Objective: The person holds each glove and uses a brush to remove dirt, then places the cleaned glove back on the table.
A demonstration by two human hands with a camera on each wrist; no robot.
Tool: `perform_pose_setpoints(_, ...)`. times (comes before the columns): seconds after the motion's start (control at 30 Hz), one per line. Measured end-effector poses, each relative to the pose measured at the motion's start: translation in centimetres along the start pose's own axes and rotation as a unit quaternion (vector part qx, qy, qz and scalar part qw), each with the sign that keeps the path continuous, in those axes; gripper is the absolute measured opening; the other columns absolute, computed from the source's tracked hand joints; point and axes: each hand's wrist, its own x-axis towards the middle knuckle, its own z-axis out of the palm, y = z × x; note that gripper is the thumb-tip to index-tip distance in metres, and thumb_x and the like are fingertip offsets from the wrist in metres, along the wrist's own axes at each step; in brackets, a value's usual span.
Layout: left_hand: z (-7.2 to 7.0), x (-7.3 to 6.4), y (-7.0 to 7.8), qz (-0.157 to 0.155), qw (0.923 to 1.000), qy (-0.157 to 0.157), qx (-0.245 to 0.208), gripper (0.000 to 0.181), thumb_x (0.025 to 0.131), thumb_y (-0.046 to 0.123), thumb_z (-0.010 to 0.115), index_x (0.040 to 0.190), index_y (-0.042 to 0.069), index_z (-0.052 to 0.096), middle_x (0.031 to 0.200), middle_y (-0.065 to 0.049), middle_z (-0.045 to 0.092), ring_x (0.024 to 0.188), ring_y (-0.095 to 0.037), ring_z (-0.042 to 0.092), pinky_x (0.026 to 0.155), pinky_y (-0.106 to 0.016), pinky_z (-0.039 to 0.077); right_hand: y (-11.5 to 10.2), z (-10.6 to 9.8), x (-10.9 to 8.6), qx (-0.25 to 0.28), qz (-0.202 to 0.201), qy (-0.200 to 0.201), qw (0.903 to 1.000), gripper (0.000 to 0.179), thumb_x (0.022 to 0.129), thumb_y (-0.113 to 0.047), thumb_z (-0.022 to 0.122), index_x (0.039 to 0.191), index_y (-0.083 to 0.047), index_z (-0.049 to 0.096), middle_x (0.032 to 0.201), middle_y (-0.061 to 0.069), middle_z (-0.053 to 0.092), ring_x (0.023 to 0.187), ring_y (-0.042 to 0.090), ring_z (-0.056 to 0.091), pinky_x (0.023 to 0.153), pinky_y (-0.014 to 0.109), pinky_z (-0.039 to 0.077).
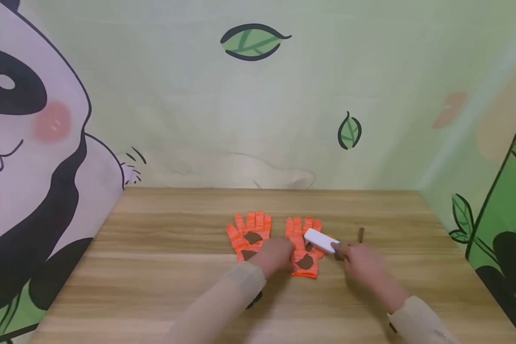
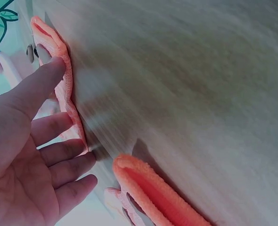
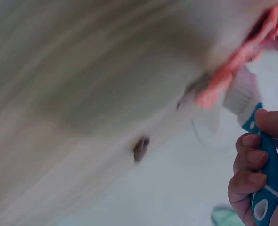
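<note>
Two orange knitted gloves lie side by side on the table, with brown patches on them. My left hand [image 1: 277, 254] is at the left edge of the right glove [image 1: 298, 272], thumb and fingertips right at its edge; in the left wrist view the fingers are loosely extended. The left glove [image 1: 233, 233] lies beyond that hand, its lower part partly hidden by the forearm. In my right hand [image 1: 367, 265] is a brush [image 1: 319, 239] with a white head and a blue handle [image 3: 269, 162], fingers wrapped round it. The brush head overlaps the right glove.
A small brown piece [image 1: 361, 234] lies on the wooden table [image 1: 163, 286] to the right of the gloves. Another dark piece [image 1: 338, 256] is beside the right glove, near the right hand. Behind the table hangs a printed panda-and-leaf backdrop [image 1: 176, 95].
</note>
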Motion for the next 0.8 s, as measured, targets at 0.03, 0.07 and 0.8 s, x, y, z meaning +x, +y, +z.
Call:
perform_pose_setpoints(0.03, -0.1, 0.0, 0.0, 0.0, 1.0, 0.002, -0.004, 0.029, 0.086, 0.035, 0.084, 0.077, 0.016, 0.063, 0.08, 0.005, 0.062, 0.07, -0.01, 0.05, 0.063, -0.026, 0.045, 0.3, -0.4, 0.0, -0.001, 0.008, 0.004, 1.0, 0.035, 0.093, -0.008, 0.068, 0.126, -0.016, 0.075, 0.082, 0.006, 0.069, 0.058, 0.013, 0.04, 0.048, 0.024, 0.028)
perform_pose_setpoints(0.07, -0.2, 0.0, -0.1, -0.001, 1.0, 0.002, -0.003, 0.028, 0.086, 0.034, 0.084, 0.077, 0.016, 0.064, 0.079, 0.005, 0.062, 0.069, -0.01, 0.049, 0.062, -0.026, 0.044, 0.6, -0.7, 0.0, -0.002, 0.012, 0.011, 0.9999, 0.035, 0.092, -0.007, 0.069, 0.126, -0.015, 0.075, 0.083, 0.007, 0.07, 0.058, 0.013, 0.041, 0.048, 0.025, 0.029)
perform_pose_setpoints(0.8, -0.1, 0.3, 0.2, -0.001, 0.9999, -0.002, -0.01, 0.035, 0.086, 0.037, 0.084, 0.071, 0.016, 0.06, 0.074, 0.005, 0.056, 0.065, -0.01, 0.047, 0.059, -0.027, 0.041, 1.6, -1.0, -2.1, 0.01, 0.014, 0.033, 0.9993, 0.031, 0.094, -0.009, 0.067, 0.123, -0.015, 0.077, 0.084, 0.008, 0.074, 0.058, 0.012, 0.042, 0.049, 0.028, 0.035)
